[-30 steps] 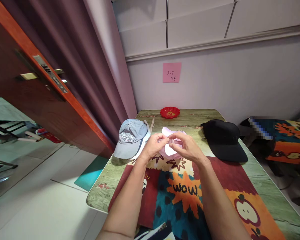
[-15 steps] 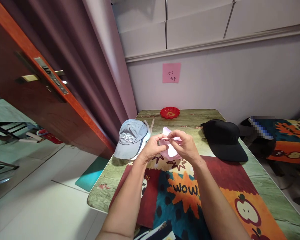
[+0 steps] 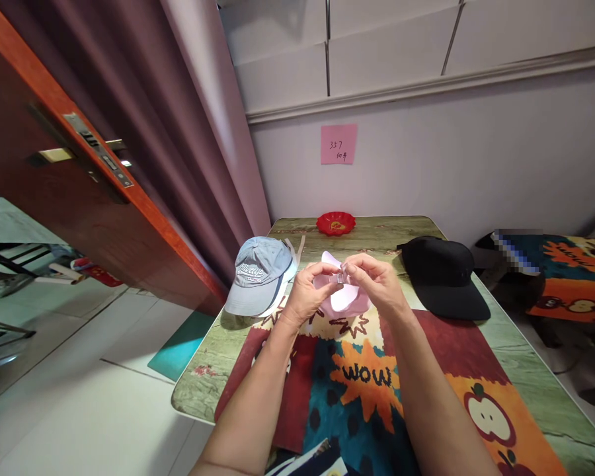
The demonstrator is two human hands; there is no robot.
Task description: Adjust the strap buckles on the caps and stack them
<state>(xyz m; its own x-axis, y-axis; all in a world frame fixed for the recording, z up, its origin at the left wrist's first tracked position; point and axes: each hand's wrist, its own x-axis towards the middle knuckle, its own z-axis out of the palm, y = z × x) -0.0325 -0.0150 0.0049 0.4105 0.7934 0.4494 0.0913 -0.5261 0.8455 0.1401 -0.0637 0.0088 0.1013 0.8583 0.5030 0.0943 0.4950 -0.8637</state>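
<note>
A pale pink cap point(image 3: 354, 305) is on the table mat, partly covered by my hands. At its strap sits a small metal buckle point(image 3: 338, 278), pinched between the thumb and fingers of my left hand point(image 3: 305, 291). Close beside it, my right hand point(image 3: 379, 284) has its fingertips pressed together on the strap; the strap itself is mostly hidden by the fingers. Left of my hands is a grey-blue cap point(image 3: 255, 274) with white lettering, overlapping something white with a pale strap. To the right lies a black cap point(image 3: 441, 277), brim toward me.
Toward the back of the wood-patterned table point(image 3: 387, 231) stands a red scalloped dish point(image 3: 336, 223). A colourful mat point(image 3: 327, 396) covers the near part. Behind is a wall with a pink note point(image 3: 338, 144). A door point(image 3: 104, 152) and curtain point(image 3: 218, 132) border the left.
My hands have drawn slightly apart, and the metal buckle now shows between them. The right hand has shifted a little to the right. The other caps have stayed put.
</note>
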